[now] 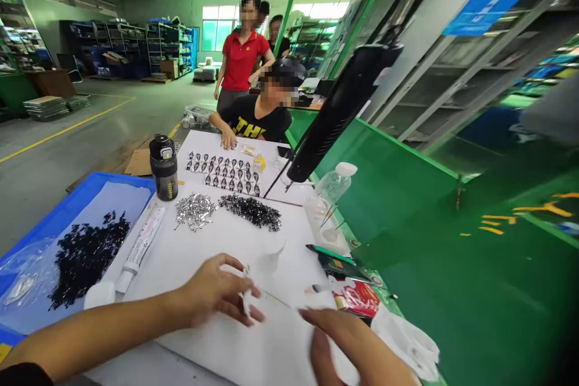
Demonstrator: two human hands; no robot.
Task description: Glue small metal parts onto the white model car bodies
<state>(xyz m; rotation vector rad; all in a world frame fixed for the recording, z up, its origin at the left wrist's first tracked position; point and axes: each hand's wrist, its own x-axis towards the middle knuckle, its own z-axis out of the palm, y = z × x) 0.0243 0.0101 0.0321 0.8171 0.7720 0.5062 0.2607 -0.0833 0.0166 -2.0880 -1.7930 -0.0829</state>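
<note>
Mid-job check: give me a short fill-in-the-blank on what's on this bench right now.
The silver pile on the white board lies to the ____ of the black pile.
The parts heaped in the blue tray are ____.
The left hand is nearer than the right hand to the ____ tube.
The person standing behind the seated co-worker wears a ____ top.

Missing words: left; black; white; red.
</note>
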